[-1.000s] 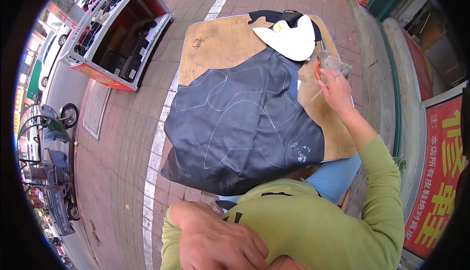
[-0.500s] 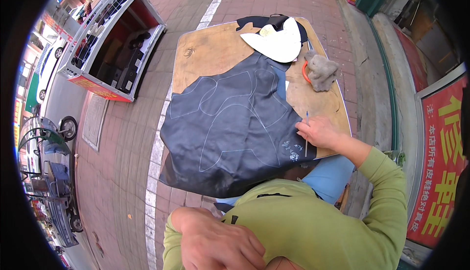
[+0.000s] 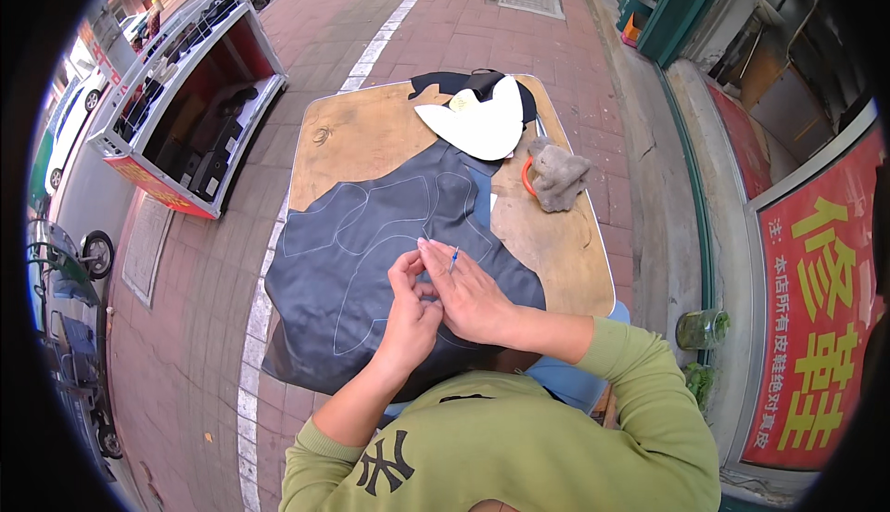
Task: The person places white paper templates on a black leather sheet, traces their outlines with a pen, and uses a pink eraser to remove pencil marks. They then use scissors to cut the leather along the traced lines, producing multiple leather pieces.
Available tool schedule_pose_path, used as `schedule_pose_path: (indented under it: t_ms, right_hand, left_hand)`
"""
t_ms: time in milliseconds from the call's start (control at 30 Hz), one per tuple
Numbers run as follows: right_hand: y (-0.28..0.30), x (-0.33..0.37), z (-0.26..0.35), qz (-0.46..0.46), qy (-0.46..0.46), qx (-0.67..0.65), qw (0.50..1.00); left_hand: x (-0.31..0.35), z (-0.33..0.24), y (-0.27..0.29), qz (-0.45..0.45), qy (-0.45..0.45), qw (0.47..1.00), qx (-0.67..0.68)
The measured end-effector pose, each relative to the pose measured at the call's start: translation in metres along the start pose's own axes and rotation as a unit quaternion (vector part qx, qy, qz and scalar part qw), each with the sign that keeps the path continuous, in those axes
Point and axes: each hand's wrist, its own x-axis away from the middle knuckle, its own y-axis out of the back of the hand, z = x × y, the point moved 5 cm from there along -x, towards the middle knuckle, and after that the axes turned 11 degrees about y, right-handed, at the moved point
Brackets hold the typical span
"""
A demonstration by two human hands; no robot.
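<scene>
A large black leather-like sheet (image 3: pixel 315 280) with pale curved outlines drawn on it lies over the near part of a wooden table (image 3: pixel 352 136). Above its middle my two hands meet, touching. My right hand (image 3: pixel 475 300) has its fingers nearly straight and pressed together, with a slim blue-tipped pen (image 3: pixel 454 257) sticking up between them. My left hand (image 3: pixel 413 313) is closed against the right palm, fingers bent; whatever it may hold is hidden. Farther back lies a white template (image 3: pixel 491 127) on black pieces (image 3: pixel 436 83).
A grey rag (image 3: pixel 561 178) sits by an orange loop (image 3: pixel 527 176) on the table's right side. Left stands a display cabinet (image 3: pixel 195 113) on the brick pavement. To the right are a red sign (image 3: pixel 816 308) and a glass jar (image 3: pixel 700 329) with green plants.
My right hand has moved left with the pen from the sheet's right edge to its middle. My left hand has come forward from my chest to meet it. The view has shifted.
</scene>
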Motion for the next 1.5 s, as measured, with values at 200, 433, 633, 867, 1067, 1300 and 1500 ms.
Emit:
schedule_pose_path:
  t_ms: [200, 433, 633, 867, 1067, 1300, 1500]
  right_hand:
    - [-0.009, -0.009, 0.011, 0.050, 0.032, 0.038, 0.998]
    - [0.070, -0.005, -0.113, -0.104, -0.105, 0.165, 0.975]
    - [0.096, 0.058, -0.248, 0.039, -0.397, 0.295, 0.868]
    - [0.095, 0.100, -0.145, 0.080, -0.302, 0.207, 0.927]
    - [0.094, 0.105, -0.112, 0.052, -0.309, 0.134, 0.940]
    - [0.026, 0.079, -0.141, 0.086, -0.273, 0.223, 0.932]
    - [0.037, 0.021, -0.105, -0.029, -0.139, 0.192, 0.971]
  left_hand:
    - [-0.017, 0.046, 0.005, -0.011, 0.035, 0.997, 0.064]
    - [-0.014, 0.050, 0.117, -0.292, -0.012, 0.918, -0.269]
    - [-0.020, 0.054, 0.196, -0.409, -0.049, 0.776, -0.477]
    - [-0.052, 0.058, 0.220, -0.406, -0.103, 0.699, -0.580]
    - [-0.068, 0.073, 0.226, -0.398, -0.067, 0.694, -0.596]
    - [-0.074, 0.082, 0.243, -0.415, -0.022, 0.710, -0.569]
    - [-0.084, 0.085, 0.254, -0.436, 0.032, 0.731, -0.524]
